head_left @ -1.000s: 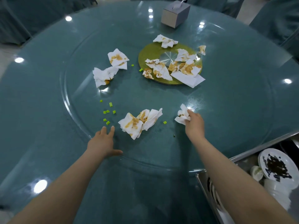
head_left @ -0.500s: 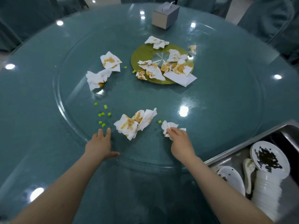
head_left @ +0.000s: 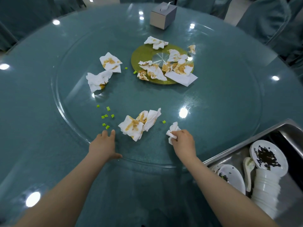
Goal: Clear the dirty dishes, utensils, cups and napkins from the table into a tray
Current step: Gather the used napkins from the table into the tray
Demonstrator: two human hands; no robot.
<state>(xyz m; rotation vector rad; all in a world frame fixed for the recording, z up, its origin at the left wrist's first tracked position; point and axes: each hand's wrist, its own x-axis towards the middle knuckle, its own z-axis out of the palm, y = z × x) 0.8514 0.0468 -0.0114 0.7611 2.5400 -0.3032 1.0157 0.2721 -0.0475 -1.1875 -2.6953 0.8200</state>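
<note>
Right hand: our right hand [head_left: 184,140] gripped a small crumpled napkin [head_left: 173,131], the fingers curled round it, low over the glass turntable [head_left: 221,112].
What changed: one second before, the same hand held this napkin farther out on the glass; in this moment we had drawn it back toward us, closer to the near rim. The tray also showed more in the corner than before.
Left hand: our left hand [head_left: 103,145] lay flat and open on the near rim of the turntable, the fingers straight, holding nothing. It stayed at the same place as a second before.
Tray: the metal tray [head_left: 242,145] stood at our right, beside the table edge. It held already two dirty plates [head_left: 268,154], a spoon [head_left: 248,166] and a stack of white cups [head_left: 265,190].
Meaning for the task: we judged that the napkin was on its way to the tray, not yet inside.
Still to clear: a stained napkin pile [head_left: 139,125] lay just beside our left hand, two more napkins [head_left: 103,72] farther left, and several on the gold centre disc [head_left: 144,54].
Other things: green food cubes [head_left: 107,116] were scattered on the glass; a tissue box [head_left: 162,16] stood at the far side.
</note>
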